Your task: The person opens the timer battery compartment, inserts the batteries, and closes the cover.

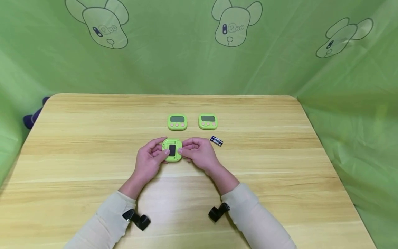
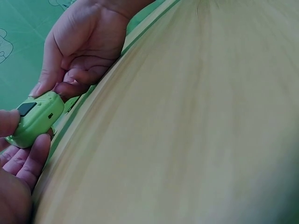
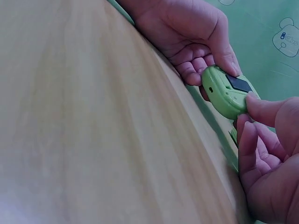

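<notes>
Both hands hold a green digital timer [image 1: 177, 157] between them, just above the table. Its back faces up, showing a dark rectangular patch in the middle. The left hand [image 1: 148, 159] grips it at the left side, thumb on the back. At the opposite edge, the right hand [image 1: 201, 154] pinches it with its thumb on top. In the right wrist view the timer [image 3: 224, 95] is tilted, and a small slot shows in its side. A pair of dark AAA-like batteries [image 1: 216, 140] lies just beyond the right hand.
Two more green timers, a left one [image 1: 177, 127] and a right one [image 1: 208, 126], lie screen up behind the hands. The wooden table [image 1: 264, 159] ends at a green curtain [image 1: 174, 69]. Black wrist cameras hang from both sleeves.
</notes>
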Demonstrator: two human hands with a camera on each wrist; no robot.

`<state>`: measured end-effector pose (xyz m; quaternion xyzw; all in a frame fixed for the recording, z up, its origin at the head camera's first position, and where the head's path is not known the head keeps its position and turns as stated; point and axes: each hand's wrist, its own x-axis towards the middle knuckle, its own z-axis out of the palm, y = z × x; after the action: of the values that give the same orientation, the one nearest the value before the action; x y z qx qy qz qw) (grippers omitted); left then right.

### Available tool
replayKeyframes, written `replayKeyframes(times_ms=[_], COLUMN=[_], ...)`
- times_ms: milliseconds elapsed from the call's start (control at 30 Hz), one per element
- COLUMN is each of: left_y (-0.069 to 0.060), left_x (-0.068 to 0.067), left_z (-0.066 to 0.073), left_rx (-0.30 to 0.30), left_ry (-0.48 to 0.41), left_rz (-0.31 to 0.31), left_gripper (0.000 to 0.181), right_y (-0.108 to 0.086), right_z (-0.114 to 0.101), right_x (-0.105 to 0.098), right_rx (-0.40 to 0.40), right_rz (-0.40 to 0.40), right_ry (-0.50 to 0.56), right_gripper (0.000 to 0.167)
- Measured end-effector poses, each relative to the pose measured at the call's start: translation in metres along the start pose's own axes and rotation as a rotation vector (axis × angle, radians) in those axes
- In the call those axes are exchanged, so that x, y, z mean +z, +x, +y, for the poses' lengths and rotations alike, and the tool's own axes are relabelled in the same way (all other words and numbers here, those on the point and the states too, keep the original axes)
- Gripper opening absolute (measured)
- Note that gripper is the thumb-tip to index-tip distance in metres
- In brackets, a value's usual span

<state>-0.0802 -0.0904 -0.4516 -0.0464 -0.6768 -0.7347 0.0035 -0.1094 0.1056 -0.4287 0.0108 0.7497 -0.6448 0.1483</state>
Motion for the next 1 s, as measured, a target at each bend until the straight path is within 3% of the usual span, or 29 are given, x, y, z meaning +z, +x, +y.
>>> replayKeyframes(times_ms=[200,400,500,767,900,1000], left_y=[0.000,0.001,0.001,0.002,0.002,0.002], left_x=[-0.001,-0.001,-0.001,0.000,0.001,0.002], left_z=[0.001,0.002,0.002,0.002,0.000,-0.001], left_rx=[0.007,-0.003,-0.012,-0.013,-0.002,0.053], left_ry=[0.006,-0.012,-0.028,-0.057,-0.033,0.052], left_rz=[-0.006,-0.018,-0.009,0.052,0.075,0.097], left_gripper=[0.042,0.043,0.043,0.047,0.046,0.044], right_y=[0.001,0.001,0.001,-0.004,-0.005,-0.008], right_z=[-0.002,0.002,0.005,0.010,0.011,0.009], right_x=[-0.001,0.001,0.002,0.007,0.010,0.012], right_rx=[0.015,-0.013,-0.056,-0.202,-0.233,-0.282], right_rz=[0.007,0.013,-0.002,-0.113,-0.058,0.014], right_ry=[-0.049,-0.031,-0.021,-0.158,-0.100,-0.051], right_gripper=[0.024,0.024,0.025,0.037,0.039,0.038])
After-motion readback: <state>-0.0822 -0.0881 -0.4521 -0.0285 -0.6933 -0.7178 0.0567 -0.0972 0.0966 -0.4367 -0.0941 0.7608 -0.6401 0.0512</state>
